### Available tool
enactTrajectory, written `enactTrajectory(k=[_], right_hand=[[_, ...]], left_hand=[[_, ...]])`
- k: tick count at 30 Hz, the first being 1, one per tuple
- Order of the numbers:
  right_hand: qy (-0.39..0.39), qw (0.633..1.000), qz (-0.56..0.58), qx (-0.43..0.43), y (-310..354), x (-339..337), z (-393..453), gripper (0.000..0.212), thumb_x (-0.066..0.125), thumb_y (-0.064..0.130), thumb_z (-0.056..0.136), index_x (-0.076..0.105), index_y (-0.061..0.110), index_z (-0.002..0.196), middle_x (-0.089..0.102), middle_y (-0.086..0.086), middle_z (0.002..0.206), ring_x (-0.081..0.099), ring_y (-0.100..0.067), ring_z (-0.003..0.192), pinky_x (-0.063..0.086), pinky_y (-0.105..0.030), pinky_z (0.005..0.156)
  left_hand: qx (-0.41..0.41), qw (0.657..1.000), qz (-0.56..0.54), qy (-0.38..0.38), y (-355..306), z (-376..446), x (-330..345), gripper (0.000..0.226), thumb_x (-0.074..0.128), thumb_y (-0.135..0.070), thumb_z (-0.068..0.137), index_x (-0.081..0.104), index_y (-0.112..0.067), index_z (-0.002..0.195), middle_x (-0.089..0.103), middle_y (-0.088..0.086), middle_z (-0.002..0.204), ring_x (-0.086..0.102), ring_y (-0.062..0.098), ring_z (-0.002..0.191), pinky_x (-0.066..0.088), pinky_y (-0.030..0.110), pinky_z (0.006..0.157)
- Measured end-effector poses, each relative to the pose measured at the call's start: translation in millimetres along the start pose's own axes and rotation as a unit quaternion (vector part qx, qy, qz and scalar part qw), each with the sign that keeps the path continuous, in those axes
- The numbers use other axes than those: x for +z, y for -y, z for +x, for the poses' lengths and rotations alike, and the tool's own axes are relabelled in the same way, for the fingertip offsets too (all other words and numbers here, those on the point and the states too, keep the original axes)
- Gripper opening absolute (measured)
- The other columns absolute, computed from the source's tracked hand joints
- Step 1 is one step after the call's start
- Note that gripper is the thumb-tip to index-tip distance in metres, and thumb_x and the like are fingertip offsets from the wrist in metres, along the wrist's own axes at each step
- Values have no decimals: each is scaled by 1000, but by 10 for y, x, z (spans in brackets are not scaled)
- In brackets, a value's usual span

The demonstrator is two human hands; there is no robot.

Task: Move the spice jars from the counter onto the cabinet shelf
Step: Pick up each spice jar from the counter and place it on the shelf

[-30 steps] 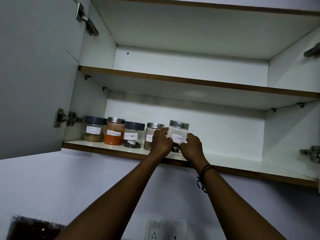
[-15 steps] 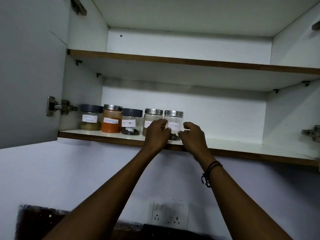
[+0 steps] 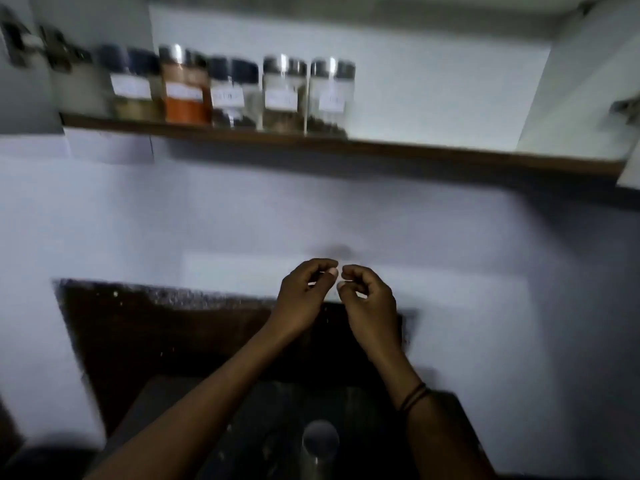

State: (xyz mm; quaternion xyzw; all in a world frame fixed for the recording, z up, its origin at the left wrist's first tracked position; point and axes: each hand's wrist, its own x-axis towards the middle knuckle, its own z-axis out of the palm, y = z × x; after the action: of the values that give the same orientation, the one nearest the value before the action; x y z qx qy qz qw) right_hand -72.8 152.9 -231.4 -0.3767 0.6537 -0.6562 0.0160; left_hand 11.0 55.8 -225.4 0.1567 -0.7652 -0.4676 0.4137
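Several labelled spice jars stand in a row at the left of the cabinet shelf [image 3: 450,154]; the frame is blurred by motion. The rightmost jar [image 3: 330,98] has a silver lid and a white label, and an orange-filled jar [image 3: 185,95] stands further left. My left hand [image 3: 304,299] and my right hand [image 3: 369,301] hang well below the shelf in front of the wall, close together, fingers curled, holding nothing. Another jar with a silver lid [image 3: 320,441] stands on the dark counter [image 3: 180,420] at the bottom, between my forearms.
The open cabinet door with its hinge [image 3: 24,39] is at the upper left, and a second hinge [image 3: 623,109] at the right. A dark speckled backsplash [image 3: 156,327] lies behind the counter. The right part of the shelf holds nothing.
Both hands have let go of the rightmost jar and dropped from the shelf edge down toward the counter. The camera has tilted down, bringing the counter and its jar into view.
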Motion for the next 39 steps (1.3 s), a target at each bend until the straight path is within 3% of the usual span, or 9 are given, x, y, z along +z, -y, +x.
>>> enactTrajectory(k=[4,9,14,19,23,28,31,35,39], right_hand=[[7,996,-28,81,-704,46,-563,23,59,9,91,68,15,113,70,3,105,64,0,91,47,-9,79],[22,985,-96,143,-1539,131,-1172,20,53,12,93,68,16,105,68,-3,103,65,-16,95,54,-32,84],[93,948,-237,193,-2189,161,-1658,22,50,28,97,66,16,108,63,-6,111,61,-18,100,48,-31,87],[162,920,-271,231,-2419,212,-1978,37,53,33,96,53,16,129,49,-11,130,52,-24,118,44,-34,101],[188,929,-199,247,-2492,241,-2127,67,61,32,91,24,36,146,34,-2,147,46,-17,129,40,-24,97],[143,935,-217,240,-2554,298,-2074,80,68,33,88,20,28,152,36,-4,153,43,-18,135,43,-32,107],[103,944,-181,256,-2495,262,-1977,91,73,49,76,23,29,149,43,0,146,46,-11,127,45,-27,97],[85,972,-92,200,-2355,137,-1774,73,76,48,71,39,32,133,51,12,127,53,-8,115,42,-9,85],[86,972,-54,210,-2293,-7,-1596,67,74,31,84,40,24,142,48,9,135,47,-8,122,40,-18,93]], left_hand=[[-44,998,29,47,660,-603,308,22,53,-13,100,72,-10,111,74,3,107,68,14,102,50,25,91],[-92,984,81,127,1391,-1139,573,21,52,-14,101,72,-13,105,72,1,99,66,9,91,48,17,79],[-139,947,184,223,1967,-1482,680,19,53,-18,97,71,-13,101,71,8,103,63,19,94,49,34,83],[-265,905,210,258,2273,-1732,685,49,50,-28,101,40,-12,146,58,15,136,59,27,120,49,45,102],[-299,911,153,239,2362,-1770,701,64,51,-26,100,22,-13,156,50,14,146,53,29,131,44,44,109],[-284,930,132,192,2406,-1788,727,36,55,-28,98,53,-19,133,63,5,125,61,16,108,53,29,87],[-292,941,77,154,2377,-1805,698,30,50,-35,100,61,-21,125,68,1,115,67,11,98,56,29,82],[-321,943,-9,94,2261,-1769,586,22,43,-33,104,64,-26,105,69,3,104,69,12,92,57,30,82],[-319,947,-24,38,2147,-1667,502,24,46,-29,103,65,-19,92,67,6,93,67,17,86,53,28,73]])
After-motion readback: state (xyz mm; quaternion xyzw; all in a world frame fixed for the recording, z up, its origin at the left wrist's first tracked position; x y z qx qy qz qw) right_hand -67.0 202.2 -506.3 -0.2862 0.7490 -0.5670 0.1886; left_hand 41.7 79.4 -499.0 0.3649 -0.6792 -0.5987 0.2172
